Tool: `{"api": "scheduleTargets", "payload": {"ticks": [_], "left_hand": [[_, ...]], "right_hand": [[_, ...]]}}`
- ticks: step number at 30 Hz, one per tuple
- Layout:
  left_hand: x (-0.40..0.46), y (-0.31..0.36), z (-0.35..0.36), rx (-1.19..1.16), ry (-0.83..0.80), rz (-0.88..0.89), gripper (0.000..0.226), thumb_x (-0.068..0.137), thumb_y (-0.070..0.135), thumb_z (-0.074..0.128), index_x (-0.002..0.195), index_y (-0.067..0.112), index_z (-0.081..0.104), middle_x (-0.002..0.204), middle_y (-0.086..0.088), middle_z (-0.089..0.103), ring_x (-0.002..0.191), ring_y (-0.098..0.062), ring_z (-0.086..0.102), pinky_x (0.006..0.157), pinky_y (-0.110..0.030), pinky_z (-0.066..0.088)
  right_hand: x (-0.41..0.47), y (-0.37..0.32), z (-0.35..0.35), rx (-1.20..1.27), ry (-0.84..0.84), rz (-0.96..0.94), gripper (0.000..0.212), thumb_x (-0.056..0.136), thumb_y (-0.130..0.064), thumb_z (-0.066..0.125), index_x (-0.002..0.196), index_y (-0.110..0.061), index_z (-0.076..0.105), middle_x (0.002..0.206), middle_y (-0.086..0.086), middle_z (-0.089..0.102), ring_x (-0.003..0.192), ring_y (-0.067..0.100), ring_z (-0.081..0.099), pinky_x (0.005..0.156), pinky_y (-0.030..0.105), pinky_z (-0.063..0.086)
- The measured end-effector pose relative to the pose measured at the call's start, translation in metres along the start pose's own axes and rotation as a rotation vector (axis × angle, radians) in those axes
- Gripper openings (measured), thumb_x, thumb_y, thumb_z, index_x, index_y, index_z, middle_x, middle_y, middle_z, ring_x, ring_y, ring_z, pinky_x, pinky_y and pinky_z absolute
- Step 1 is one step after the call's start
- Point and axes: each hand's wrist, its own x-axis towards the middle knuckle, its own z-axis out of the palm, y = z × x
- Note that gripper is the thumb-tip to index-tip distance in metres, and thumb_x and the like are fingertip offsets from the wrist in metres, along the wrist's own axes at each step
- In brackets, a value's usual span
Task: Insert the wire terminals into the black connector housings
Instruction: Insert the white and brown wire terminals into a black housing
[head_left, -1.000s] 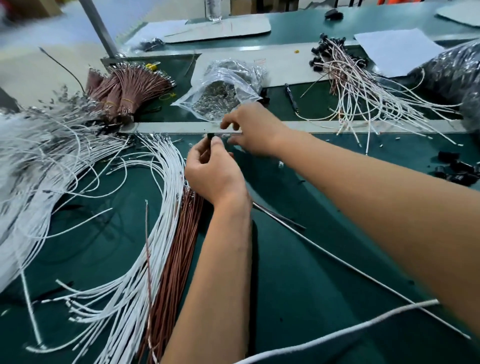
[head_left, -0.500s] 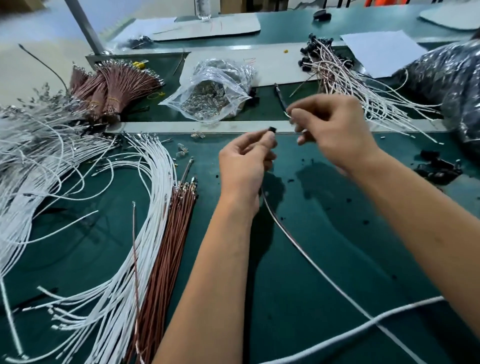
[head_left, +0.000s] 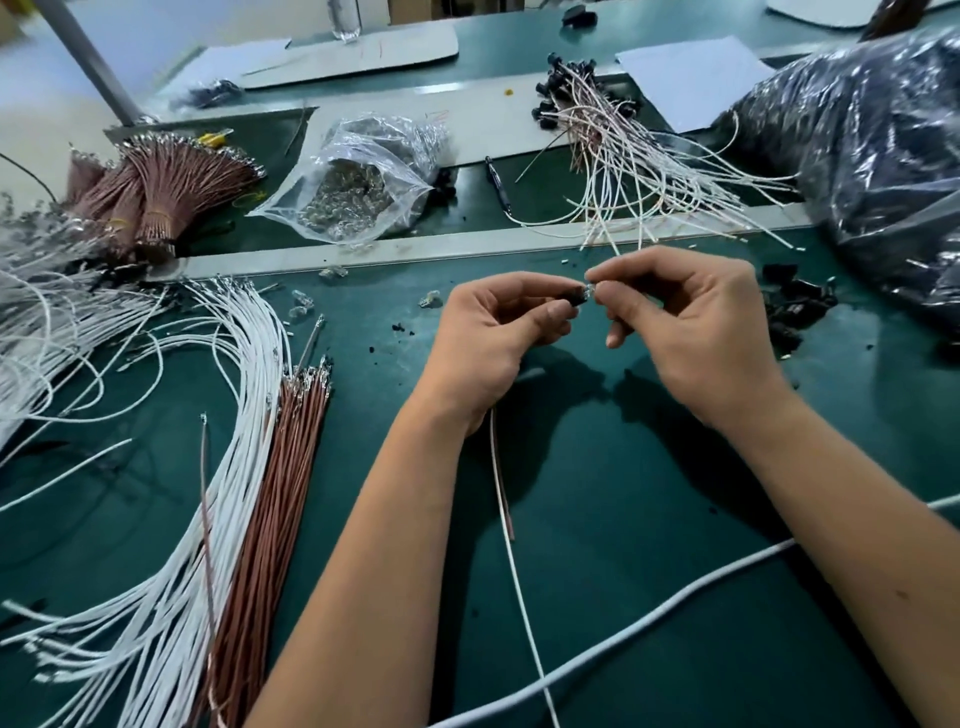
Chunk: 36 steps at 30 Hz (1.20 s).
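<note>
My left hand pinches a small black connector housing between thumb and fingers. A white wire and a brown wire hang from under that hand toward the near edge. My right hand pinches a tiny clear part against the housing's right end. Loose black housings lie on the green mat right of my right hand. White wires and brown wires with metal terminals lie in bundles to the left.
A clear bag of small clear parts lies beyond the metal rail. Finished wires with black housings are heaped at the back right. A dark plastic bag fills the far right. A thick white cable crosses the near mat.
My hands moved from the left near the rail to the centre. The right hand came away from the left, then returned and now meets it at the housing.
</note>
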Motion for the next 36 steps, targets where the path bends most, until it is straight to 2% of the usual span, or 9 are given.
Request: {"api": "scheduleTargets", "payload": {"ticks": [6,10,13,17,21,25,30,33,36], "left_hand": [[-0.001,0.001,-0.001,0.073,-0.006,-0.017,0.02,0.089,-0.007,0.068,0.098,0.009,0.076,0.088,-0.018,0.073,0.077,-0.018,0.065,0.075,-0.021,0.055],[-0.001,0.002,0.0,0.091,-0.028,-0.024,0.02,0.089,-0.008,0.067,0.1,0.007,0.075,0.083,-0.015,0.071,0.069,-0.012,0.063,0.07,-0.019,0.054],[0.0,0.002,0.001,0.094,-0.023,-0.031,0.017,0.09,-0.006,0.068,0.1,0.005,0.075,0.078,-0.013,0.071,0.064,-0.01,0.063,0.066,-0.018,0.052],[-0.001,0.002,-0.001,0.088,-0.024,-0.048,0.016,0.092,-0.005,0.066,0.099,0.006,0.075,0.074,-0.008,0.071,0.061,-0.008,0.062,0.065,-0.017,0.051],[-0.003,0.003,-0.004,0.096,-0.047,-0.04,0.017,0.091,-0.005,0.066,0.1,0.006,0.076,0.075,-0.008,0.072,0.064,-0.008,0.063,0.067,-0.018,0.051],[-0.003,0.004,-0.006,0.112,-0.085,-0.037,0.019,0.091,-0.006,0.066,0.106,0.001,0.074,0.079,-0.015,0.071,0.066,-0.012,0.063,0.07,-0.02,0.053],[-0.004,0.003,-0.006,0.123,-0.086,-0.046,0.016,0.091,-0.004,0.067,0.103,0.002,0.075,0.078,-0.014,0.073,0.067,-0.012,0.062,0.07,-0.022,0.051],[-0.004,0.002,-0.005,0.116,-0.065,-0.04,0.016,0.089,-0.003,0.07,0.103,0.0,0.075,0.084,-0.023,0.074,0.073,-0.018,0.065,0.073,-0.025,0.053],[-0.003,0.001,-0.004,0.102,-0.034,-0.018,0.011,0.087,-0.004,0.072,0.098,-0.003,0.075,0.085,-0.026,0.074,0.067,-0.017,0.065,0.07,-0.027,0.053]], "right_hand": [[-0.002,0.003,-0.003,-0.179,-0.029,-0.088,0.006,0.092,-0.007,0.075,0.095,-0.011,0.077,0.075,-0.007,0.071,0.058,0.017,0.068,0.06,0.023,0.051],[-0.006,0.002,-0.003,-0.249,-0.004,-0.121,0.005,0.092,-0.007,0.074,0.095,-0.01,0.076,0.078,-0.008,0.071,0.06,0.014,0.069,0.061,0.026,0.053],[-0.007,0.0,-0.003,-0.238,0.004,-0.126,0.004,0.093,-0.005,0.074,0.095,-0.008,0.075,0.08,-0.001,0.071,0.061,0.014,0.069,0.061,0.031,0.055],[-0.003,0.0,-0.007,-0.271,-0.073,-0.19,0.003,0.093,-0.004,0.074,0.095,-0.006,0.074,0.086,0.005,0.07,0.061,0.015,0.069,0.057,0.029,0.056],[-0.001,0.005,-0.013,-0.214,-0.15,-0.124,0.004,0.092,-0.012,0.074,0.096,-0.014,0.074,0.079,-0.005,0.071,0.06,0.019,0.069,0.058,0.029,0.055],[-0.001,0.008,-0.017,-0.122,-0.192,-0.076,0.006,0.091,-0.012,0.074,0.095,-0.017,0.075,0.077,-0.002,0.071,0.058,0.019,0.068,0.061,0.027,0.055],[0.001,0.006,-0.02,-0.13,-0.252,-0.043,0.005,0.091,-0.005,0.074,0.093,-0.009,0.074,0.071,0.001,0.067,0.055,0.018,0.067,0.058,0.028,0.055],[0.004,0.004,-0.024,-0.087,-0.296,0.006,0.004,0.091,0.002,0.073,0.093,-0.002,0.072,0.067,-0.002,0.065,0.053,0.02,0.063,0.059,0.026,0.052],[0.002,0.002,-0.022,-0.117,-0.274,-0.006,0.007,0.091,0.002,0.073,0.092,-0.005,0.073,0.066,-0.003,0.065,0.052,0.02,0.063,0.057,0.029,0.053]]}}
